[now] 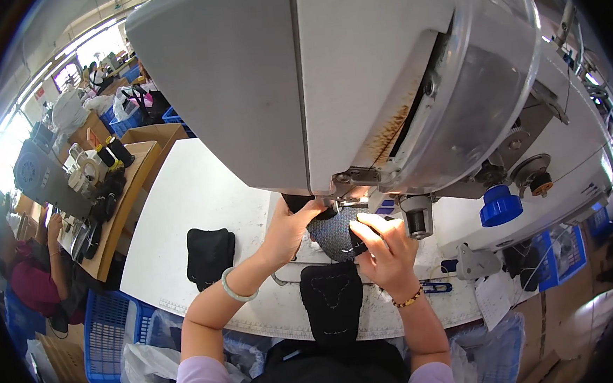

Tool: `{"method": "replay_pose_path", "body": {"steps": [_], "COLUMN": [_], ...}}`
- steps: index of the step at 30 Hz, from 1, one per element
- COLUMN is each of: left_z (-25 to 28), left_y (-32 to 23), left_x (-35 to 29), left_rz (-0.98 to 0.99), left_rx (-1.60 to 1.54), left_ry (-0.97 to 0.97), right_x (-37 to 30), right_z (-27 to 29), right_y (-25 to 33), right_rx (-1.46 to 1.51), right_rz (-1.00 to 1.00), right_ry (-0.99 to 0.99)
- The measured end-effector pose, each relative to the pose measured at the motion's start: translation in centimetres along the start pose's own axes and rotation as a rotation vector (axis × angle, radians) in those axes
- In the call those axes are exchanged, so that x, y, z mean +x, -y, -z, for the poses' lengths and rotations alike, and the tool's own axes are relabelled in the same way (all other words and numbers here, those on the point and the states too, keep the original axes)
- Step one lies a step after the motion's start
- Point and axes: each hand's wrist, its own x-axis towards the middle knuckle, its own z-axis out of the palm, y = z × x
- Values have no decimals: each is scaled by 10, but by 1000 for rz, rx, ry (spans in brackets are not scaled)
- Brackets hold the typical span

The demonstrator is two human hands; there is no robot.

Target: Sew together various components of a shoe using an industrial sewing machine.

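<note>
While both hands work below the sewing machine's smooth, pale metal head, a curved grey piece of textured, speckled fabric with dark edging sits between them, above the white worktop. The left hand grasps this piece along its left side, the thumb stretched toward the needle area and the other fingers partly hidden. The right hand holds its right edge, fingers bent and fingertips resting on the woven surface; how firmly they press I cannot tell. A smooth, pale green bangle rings the left wrist, and a beaded bracelet circles the right.

Just below the hands, a black padded piece with rounded corners lies at the near edge of the worktop, light stitching tracing a curved outline on its matte cloth. To the left, soft black pieces of similar shape lie overlapped, well apart from the hands. Beside the right wrist is a slim blue tool, with a creased white paper sheet farther right.

A clear, curved plastic shield bulges from the machine, near a ribbed blue knob. At lower left stands a blue lattice-sided plastic basket.
</note>
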Motion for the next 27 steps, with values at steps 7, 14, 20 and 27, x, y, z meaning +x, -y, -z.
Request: {"method": "replay_pose_path", "body": {"steps": [7, 14, 20, 27], "left_z": [-12, -23, -39, -54], "left_y": [4, 0, 8, 17], "left_x": [-11, -15, -20, -24], "left_rz": [-190, -207, -383, -458], "left_rx": [188, 186, 243, 254], "left_ry": [-120, -153, -309, -417], "right_x": [-7, -2, -18, -10], "right_z": [-6, -4, -17, -36], "right_y": [-11, -11, -25, -32], "right_rx": [1, 2, 145, 750], "right_rz": [-28, -82, -374, -769], "right_ry": [-79, -113, -108, -243]}}
